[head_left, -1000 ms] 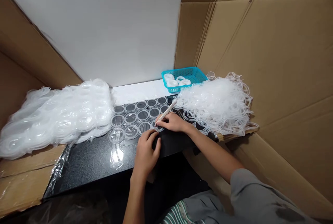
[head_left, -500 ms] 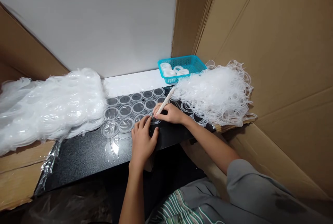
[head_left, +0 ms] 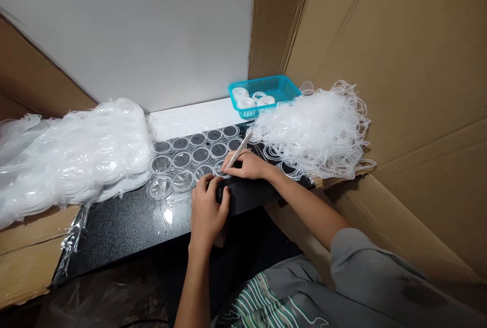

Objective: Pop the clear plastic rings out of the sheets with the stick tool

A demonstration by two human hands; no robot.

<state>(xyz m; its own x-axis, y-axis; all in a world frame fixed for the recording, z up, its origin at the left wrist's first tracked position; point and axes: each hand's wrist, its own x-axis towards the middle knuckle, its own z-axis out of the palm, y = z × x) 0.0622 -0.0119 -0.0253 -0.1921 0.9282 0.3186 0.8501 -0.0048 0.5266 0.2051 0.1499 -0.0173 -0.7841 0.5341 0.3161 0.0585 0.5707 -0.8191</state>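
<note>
Between thumb and fingers, my right hand (head_left: 245, 164) grips a slim white pen-like tool (head_left: 239, 150). Its lower tip points down at a ring in the front row of a clear plastic sheet with rows of rings (head_left: 200, 155); whether the tip touches is too small to tell. My left hand (head_left: 207, 208) rests at the sheet's front edge, fingers bent and thumb held apart, with nothing visible in it. The sheet lies flat on a black speckled tabletop (head_left: 122, 226). Just beyond my right hand is a tangled heap of thin clear plastic rings (head_left: 315, 130).
A tall pile of ringed plastic sheets (head_left: 87, 155) covers the table's left. At the back, a turquoise basket (head_left: 285, 87) contains several white rings (head_left: 245, 102). Cardboard walls (head_left: 380, 64) stand on both sides, and a white panel (head_left: 133, 28) stands behind.
My left fingers have curled slightly and drawn back toward me. My right hand with the white tool has shifted slightly left along the ring. The view has tilted a little.
</note>
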